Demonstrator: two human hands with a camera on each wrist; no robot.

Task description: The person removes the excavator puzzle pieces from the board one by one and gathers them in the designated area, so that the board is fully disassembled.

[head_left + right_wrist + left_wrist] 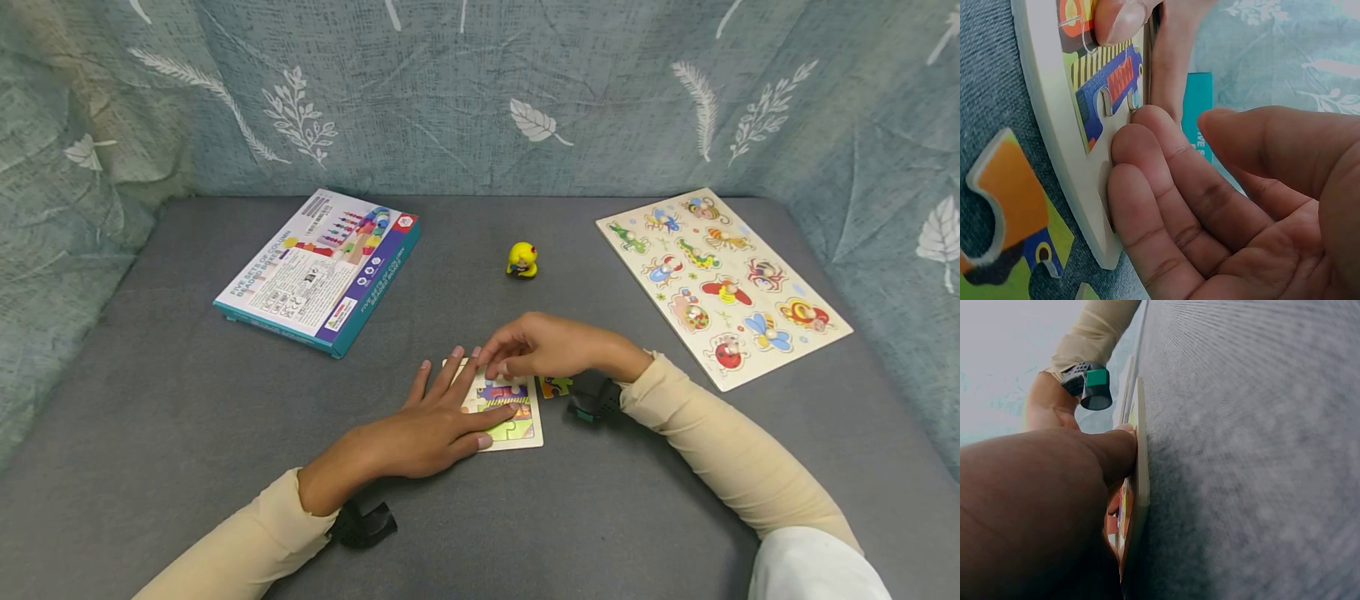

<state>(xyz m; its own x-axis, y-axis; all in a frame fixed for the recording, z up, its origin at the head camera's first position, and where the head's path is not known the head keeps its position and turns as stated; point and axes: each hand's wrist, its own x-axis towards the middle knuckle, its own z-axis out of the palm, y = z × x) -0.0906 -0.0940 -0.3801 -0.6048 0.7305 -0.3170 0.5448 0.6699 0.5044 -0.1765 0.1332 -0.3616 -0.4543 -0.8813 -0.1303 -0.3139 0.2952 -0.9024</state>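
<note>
A small jigsaw puzzle board (537,439) with a pale wooden frame lies on the table, partly filled with colourful pieces (1107,84). Across it my left hand (423,429) lies with spread fingers, the index fingertip pressing on the fitted pieces and the thumb at the near edge. Over the board's far part, my right hand (551,346) is loosely bent. In the right wrist view its fingertips rest against a bare part of the board, the thumb standing apart with nothing pinched. A loose puzzle piece (1019,200), orange, green and blue, lies beside the board, below my right hand.
A boxed bead set (315,267) lies at the back left. Farther back in the middle stands a small yellow toy figure (522,260). At the right lies a large wooden insect puzzle board (723,287). Leaf-patterned cloth (480,100) hangs behind the grey table.
</note>
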